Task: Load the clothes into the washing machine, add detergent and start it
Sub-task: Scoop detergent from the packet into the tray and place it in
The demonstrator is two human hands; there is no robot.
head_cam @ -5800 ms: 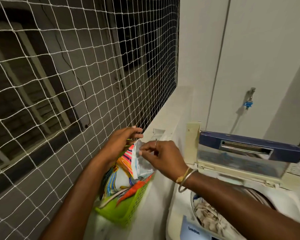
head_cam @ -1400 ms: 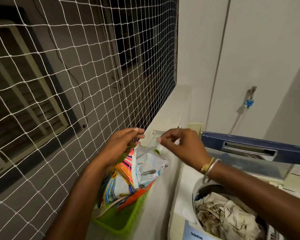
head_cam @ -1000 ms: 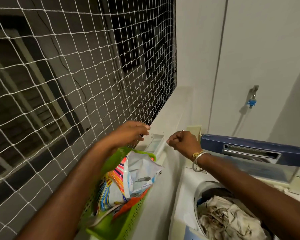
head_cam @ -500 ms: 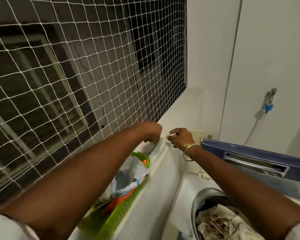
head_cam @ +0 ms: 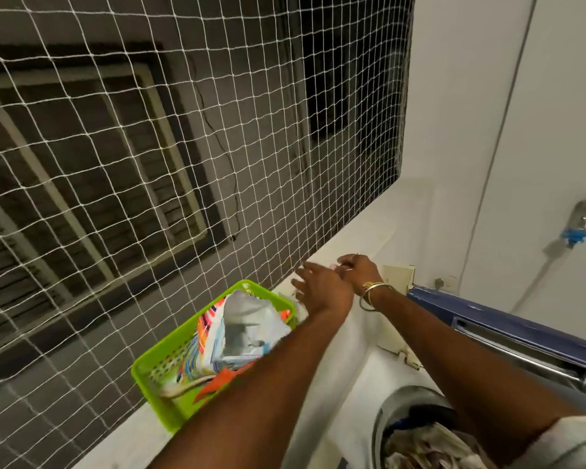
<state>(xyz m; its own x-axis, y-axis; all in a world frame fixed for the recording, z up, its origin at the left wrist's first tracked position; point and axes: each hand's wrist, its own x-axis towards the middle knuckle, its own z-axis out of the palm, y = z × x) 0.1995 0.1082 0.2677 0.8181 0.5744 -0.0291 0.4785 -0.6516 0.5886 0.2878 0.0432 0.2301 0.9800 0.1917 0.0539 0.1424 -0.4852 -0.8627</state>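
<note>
net (head_cam: 149, 164): strung across the opening on our left, down to the ledge (head_cam: 369, 225); we judge that is why the ledge can serve as a shelf.
washing machine (head_cam: 362, 384): low right, with its lid (head_cam: 521, 328) tipped up and back so the drum stays open.
clothes (head_cam: 423, 445): already in the drum, a crumpled pale heap.
basket (head_cam: 156, 353): green, on the ledge against the net, within arm's reach of the drum.
packets (head_cam: 247, 328): standing in the basket, one open-mouthed; we take them for detergent, not yet added.
left hand (head_cam: 323, 289): fingers spread wide over the ledge past the basket, holding nothing we can see.
right hand (head_cam: 361, 269): just beyond it, fingers curled; too blurred for us to tell whether it pinches anything.
</note>
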